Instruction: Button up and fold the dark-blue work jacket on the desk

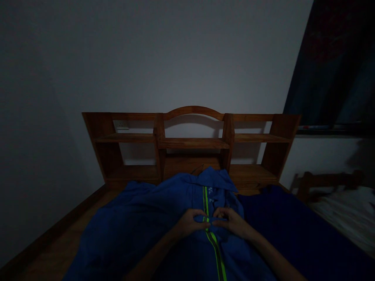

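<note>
Here, a collared blue cloth garment (172, 203) lies directly under the left hand (191, 223) and the right hand (233, 221).
Its collar points towards the far edge of the brown wooden platform (66, 238); the left hand's thumb and fingers pinch narrowly on a raised fold at the yellow-green and grey stripe (216, 248), the right hand's on the fabric just beside. Along that edge stands a brown wooden shelf unit (193, 143), a white wall socket (122, 127) showing through its upper left compartment.
</note>
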### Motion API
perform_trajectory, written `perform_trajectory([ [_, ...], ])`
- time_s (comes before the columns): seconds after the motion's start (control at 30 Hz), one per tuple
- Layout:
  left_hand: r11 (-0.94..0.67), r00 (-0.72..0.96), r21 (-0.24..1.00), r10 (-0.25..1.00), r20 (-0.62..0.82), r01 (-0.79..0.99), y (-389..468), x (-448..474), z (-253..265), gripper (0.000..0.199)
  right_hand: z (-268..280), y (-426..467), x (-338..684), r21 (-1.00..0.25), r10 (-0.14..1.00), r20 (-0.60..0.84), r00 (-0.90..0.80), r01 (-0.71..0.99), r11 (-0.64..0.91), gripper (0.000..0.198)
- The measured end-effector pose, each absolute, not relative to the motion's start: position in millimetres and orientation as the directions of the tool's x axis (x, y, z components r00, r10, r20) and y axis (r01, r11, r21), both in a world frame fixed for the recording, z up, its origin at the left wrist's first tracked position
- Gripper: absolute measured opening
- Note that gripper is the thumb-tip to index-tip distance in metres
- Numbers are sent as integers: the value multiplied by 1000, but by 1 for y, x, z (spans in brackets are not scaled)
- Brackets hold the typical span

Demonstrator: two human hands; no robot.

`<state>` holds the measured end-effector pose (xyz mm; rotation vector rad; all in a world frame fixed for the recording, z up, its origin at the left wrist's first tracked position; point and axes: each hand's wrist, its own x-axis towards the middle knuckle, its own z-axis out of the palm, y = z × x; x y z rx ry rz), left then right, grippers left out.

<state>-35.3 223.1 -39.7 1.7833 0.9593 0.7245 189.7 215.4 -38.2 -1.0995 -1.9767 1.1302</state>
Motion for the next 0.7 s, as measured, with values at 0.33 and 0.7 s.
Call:
perform_trajectory([
  [0.33, -213, 529, 941, 847, 44, 263, 229, -35, -46, 52, -31, 211, 188, -889, 847, 126, -516, 320, 327, 36],
  [0.7, -188, 625, 960, 781, 17, 208, 226, -40, -37, 50, -26, 208, 185, -974, 848, 37, -529, 169, 148, 35],
])
